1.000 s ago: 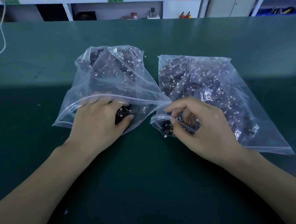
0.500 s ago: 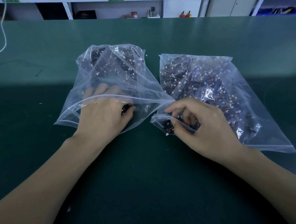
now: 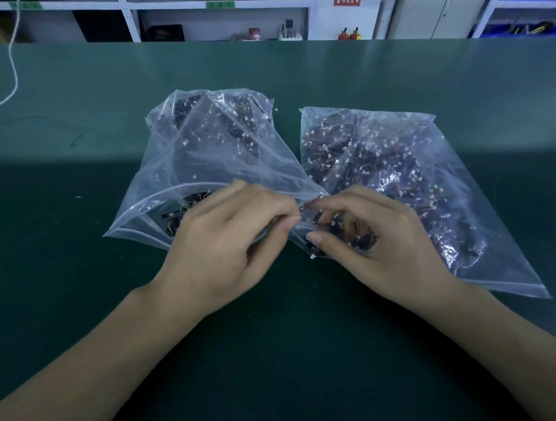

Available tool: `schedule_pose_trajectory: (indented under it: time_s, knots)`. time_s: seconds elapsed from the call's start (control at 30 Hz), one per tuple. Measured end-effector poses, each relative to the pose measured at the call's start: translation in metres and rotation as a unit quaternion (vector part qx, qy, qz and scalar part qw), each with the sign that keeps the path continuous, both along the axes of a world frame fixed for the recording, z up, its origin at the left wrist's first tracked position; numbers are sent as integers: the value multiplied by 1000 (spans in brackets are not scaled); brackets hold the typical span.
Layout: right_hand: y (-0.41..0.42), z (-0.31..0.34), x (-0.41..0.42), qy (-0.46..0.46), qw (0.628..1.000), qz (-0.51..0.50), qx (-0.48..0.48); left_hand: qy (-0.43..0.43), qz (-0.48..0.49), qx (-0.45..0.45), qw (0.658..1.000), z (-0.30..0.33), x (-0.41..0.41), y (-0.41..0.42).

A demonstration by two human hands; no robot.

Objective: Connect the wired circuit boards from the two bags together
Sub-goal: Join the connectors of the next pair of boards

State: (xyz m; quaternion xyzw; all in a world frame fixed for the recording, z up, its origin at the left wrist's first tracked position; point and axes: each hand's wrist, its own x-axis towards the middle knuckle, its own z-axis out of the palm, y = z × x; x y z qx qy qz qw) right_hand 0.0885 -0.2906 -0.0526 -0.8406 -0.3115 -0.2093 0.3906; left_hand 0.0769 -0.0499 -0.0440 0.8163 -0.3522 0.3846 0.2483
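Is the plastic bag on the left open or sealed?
Open. The left bag gapes at its near end: its zip-strip rim arches up off the green table, and dark wired boards show through the mouth.

Green table (image 3: 310, 353), white shelving (image 3: 131, 21) behind

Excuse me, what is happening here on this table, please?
A person sits at a green table with two clear zip bags full of small wired circuit boards. The left hand is at the mouth of the left bag, its fingers curled; whether it holds a board cannot be told. The right hand reaches into the mouth of the right bag, fingers curled among the boards. No two boards are joined yet.
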Motion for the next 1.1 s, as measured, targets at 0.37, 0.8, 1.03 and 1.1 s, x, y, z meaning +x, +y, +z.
schedule_pose_trajectory:
  time_s: [0.37,0.8,1.03,1.1]
  knots:
    - [0,2,2,-11,996,22,86,141,-56,-161,975,-2,-6,-6]
    - [2,-2,1,-3,998,15,58,161,-41,-125,978,-3,-6,-9]
    - [2,-1,1,-12,998,11,63,153,-22,-126,980,-5,-2,-8]
    - [2,0,0,-3,997,9,71,151,-21,-125,980,-5,-3,-9]
